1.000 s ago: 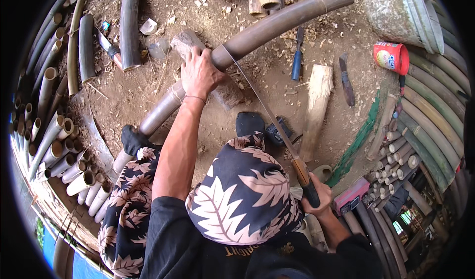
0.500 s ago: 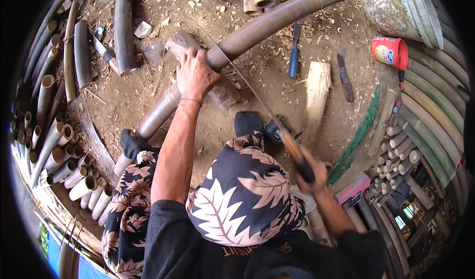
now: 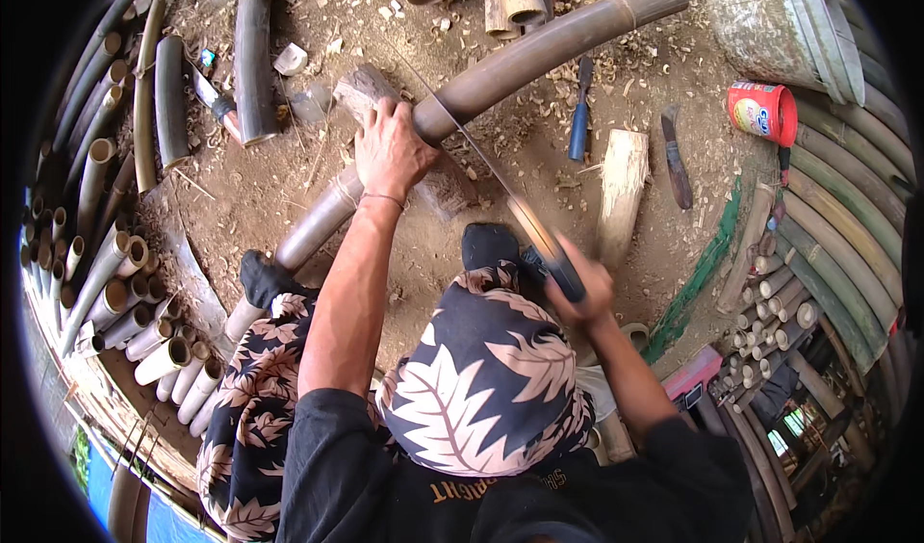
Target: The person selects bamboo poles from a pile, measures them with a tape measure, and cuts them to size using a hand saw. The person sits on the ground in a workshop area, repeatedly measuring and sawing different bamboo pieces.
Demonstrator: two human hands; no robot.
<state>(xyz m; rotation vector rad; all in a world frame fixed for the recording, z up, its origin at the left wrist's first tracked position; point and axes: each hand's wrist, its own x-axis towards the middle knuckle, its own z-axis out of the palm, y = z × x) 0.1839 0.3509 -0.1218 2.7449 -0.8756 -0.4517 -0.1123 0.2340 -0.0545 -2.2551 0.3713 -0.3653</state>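
A long brown bamboo pole slants from lower left to upper right across a short wooden log on the dirt floor. My left hand is closed over the pole just left of the saw, pressing it against the log. In my right hand, somewhat blurred, is the dark end of a handsaw's wooden handle. Its thin blade runs up and left across the pole, close beside my left fingers. How deep the blade sits in the bamboo I cannot tell. My left foot rests by the pole's lower part.
Right of the saw lie a blue-handled chisel, a split wood block and a knife. A red tub and a dirty bucket stand at upper right. Cut bamboo tubes crowd the left; long poles line the right.
My right hand has pushed the saw up and left, so the handle is closer to the pole. My left hand keeps its hold on the bamboo. The whole view has shifted slightly.
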